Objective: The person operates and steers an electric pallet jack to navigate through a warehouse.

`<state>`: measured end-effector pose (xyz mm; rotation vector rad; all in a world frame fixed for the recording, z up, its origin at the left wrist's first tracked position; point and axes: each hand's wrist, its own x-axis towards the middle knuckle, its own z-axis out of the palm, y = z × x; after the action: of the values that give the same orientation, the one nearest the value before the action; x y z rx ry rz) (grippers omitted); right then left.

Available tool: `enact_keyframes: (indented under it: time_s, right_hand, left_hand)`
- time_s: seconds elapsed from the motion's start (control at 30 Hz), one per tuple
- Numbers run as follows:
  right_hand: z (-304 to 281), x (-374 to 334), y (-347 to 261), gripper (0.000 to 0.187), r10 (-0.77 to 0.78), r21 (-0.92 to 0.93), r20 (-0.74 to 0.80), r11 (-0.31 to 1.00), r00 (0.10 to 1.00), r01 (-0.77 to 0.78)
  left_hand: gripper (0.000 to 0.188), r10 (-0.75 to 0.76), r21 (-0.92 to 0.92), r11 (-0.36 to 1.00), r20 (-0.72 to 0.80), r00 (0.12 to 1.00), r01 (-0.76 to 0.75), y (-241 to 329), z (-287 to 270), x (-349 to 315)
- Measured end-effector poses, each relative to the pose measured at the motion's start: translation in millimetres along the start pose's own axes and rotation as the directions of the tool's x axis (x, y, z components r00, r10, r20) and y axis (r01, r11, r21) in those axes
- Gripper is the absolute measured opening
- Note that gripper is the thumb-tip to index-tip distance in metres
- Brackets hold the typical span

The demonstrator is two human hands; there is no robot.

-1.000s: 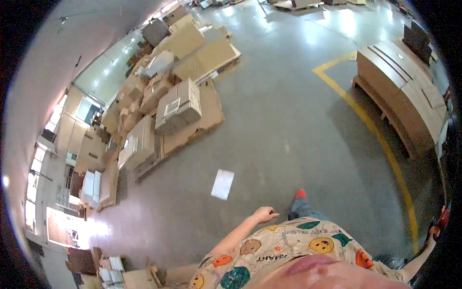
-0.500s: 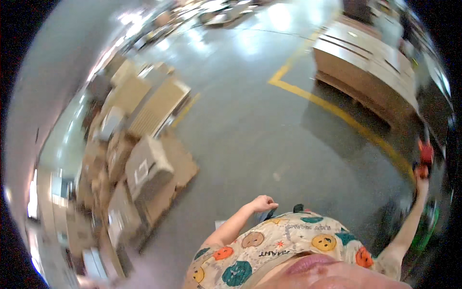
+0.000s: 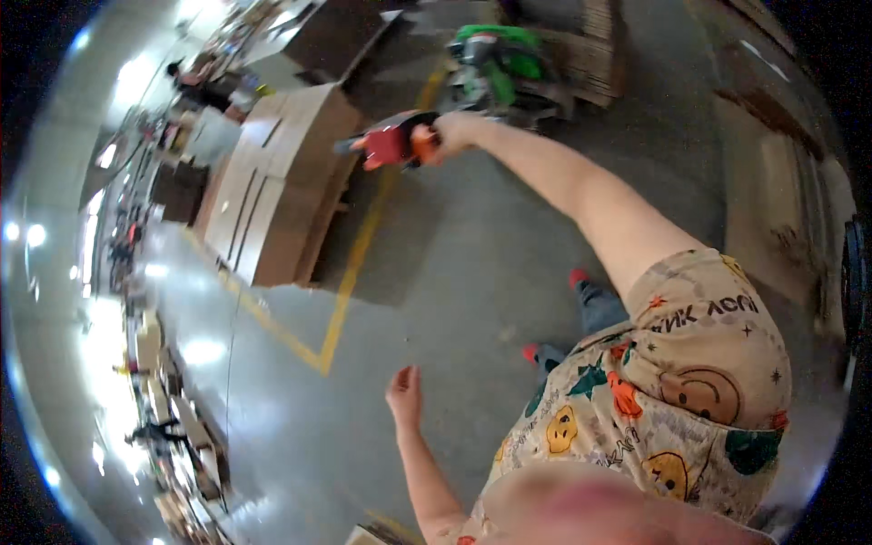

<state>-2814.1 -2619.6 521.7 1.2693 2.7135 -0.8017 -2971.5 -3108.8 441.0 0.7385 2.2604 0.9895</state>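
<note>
The right hand (image 3: pixel 451 134), gripping a red-orange tool (image 3: pixel 389 146), is swinging to twelve o'clock, exposing it more clearly; left hand (image 3: pixel 405 392) finger closure is indeterminable.

Red tool (image 3: pixel 389 146) (tip blurry)

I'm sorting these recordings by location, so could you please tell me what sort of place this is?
Probably a warehouse or factory: a large stack of brown panels stands near yellow lines marked on a wide grey floor.
</note>
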Motion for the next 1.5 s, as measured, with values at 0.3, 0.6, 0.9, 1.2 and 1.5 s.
enact_keyframes:
  time_s: [0.3, 0.6, 0.9, 1.2, 1.5]
  right_hand:
    - [83.7, -94.8, -98.4, 0.06, -0.153, -0.009, 0.027, 0.988, 0.988, 0.153]
    - [152.9, -131.7, -139.0, 0.043, -0.278, 0.061, 0.187, 0.961, 0.942, 0.271]
    - [216.9, -174.6, -165.6, 0.029, -0.444, 0.161, 0.21, 0.895, 0.871, 0.417]
    - [258.0, -215.2, -171.5, 0.032, -0.534, 0.197, 0.278, 0.845, 0.798, 0.497]
    - [294.3, -274.5, -161.9, 0.033, -0.549, 0.19, 0.341, 0.835, 0.763, 0.516]
  left_hand:
    - [0.063, 0.684, 0.515, 0.622, 0.007, 0.729, -0.589, 44.1, -62.1, 157.6]
    - [0.087, 0.522, 0.823, 0.403, 0.152, 0.839, -0.399, 73.7, -87.9, 171.7]
    - [0.049, 0.161, 0.867, 0.339, 0.331, 0.93, -0.367, -15.9, -96.1, 131.4]
    - [0.018, 0.266, 0.825, 0.381, 0.335, 0.904, -0.418, -65.0, -103.1, 56.5]
    - [0.014, 0.347, 0.868, 0.391, 0.169, 0.923, -0.306, -114.2, -73.3, -30.3]
